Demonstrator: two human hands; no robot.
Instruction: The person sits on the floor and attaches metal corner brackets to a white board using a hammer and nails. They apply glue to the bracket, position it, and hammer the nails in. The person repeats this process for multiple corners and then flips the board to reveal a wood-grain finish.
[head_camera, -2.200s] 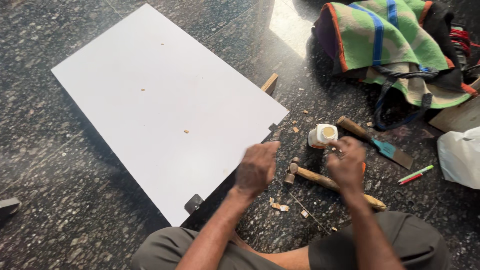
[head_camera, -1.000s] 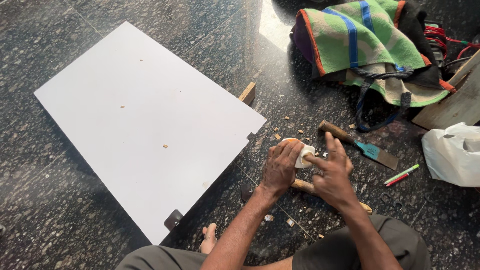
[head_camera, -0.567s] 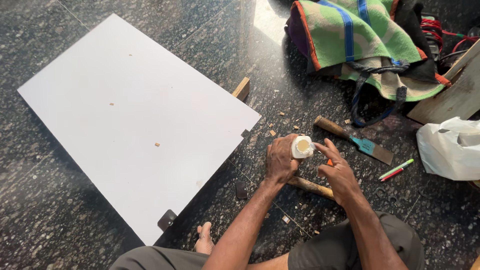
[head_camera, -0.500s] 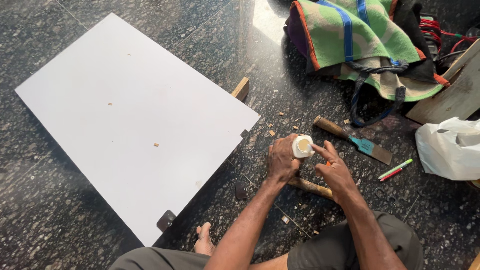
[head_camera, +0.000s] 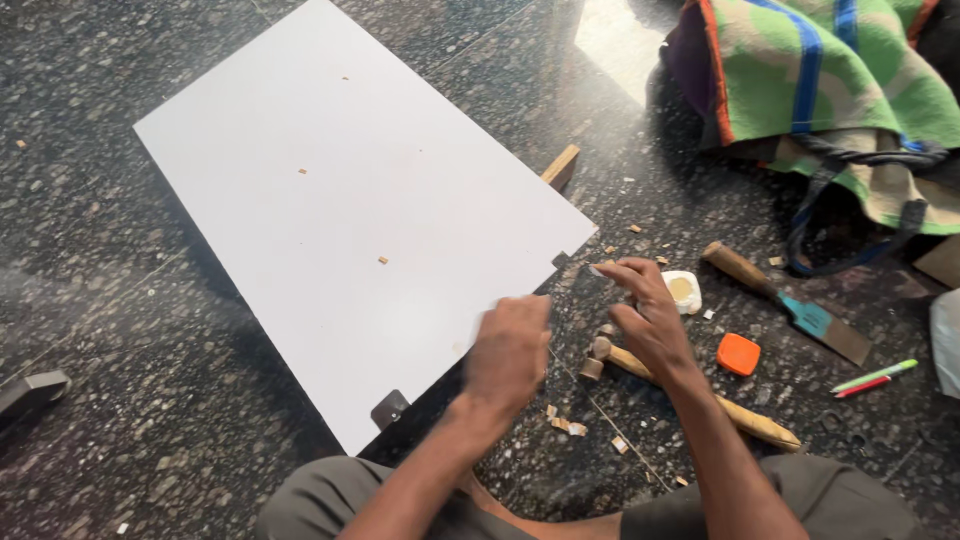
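My left hand (head_camera: 510, 350) hovers with curled fingers over the near right edge of a large white board (head_camera: 350, 210) lying on the dark stone floor; I see nothing in it. My right hand (head_camera: 645, 310) is just right of it, its fingers stretched toward the board's corner and holding nothing. A small white jar (head_camera: 683, 292) stands uncapped beside that hand, with yellowish paste inside. Its orange cap (head_camera: 738, 354) lies on the floor to the right. A wooden-handled hammer (head_camera: 720, 405) lies under my right forearm.
A chisel with a wooden handle (head_camera: 790, 305) and two pencils (head_camera: 870, 377) lie to the right. A striped green bag (head_camera: 830, 90) sits at the top right. Wood chips are scattered near my knees. A wooden block (head_camera: 560, 167) props up the board's far edge.
The jar, held in my left hand before, now stands on the floor with its orange cap off beside it. My left hand has moved left to the board's edge.
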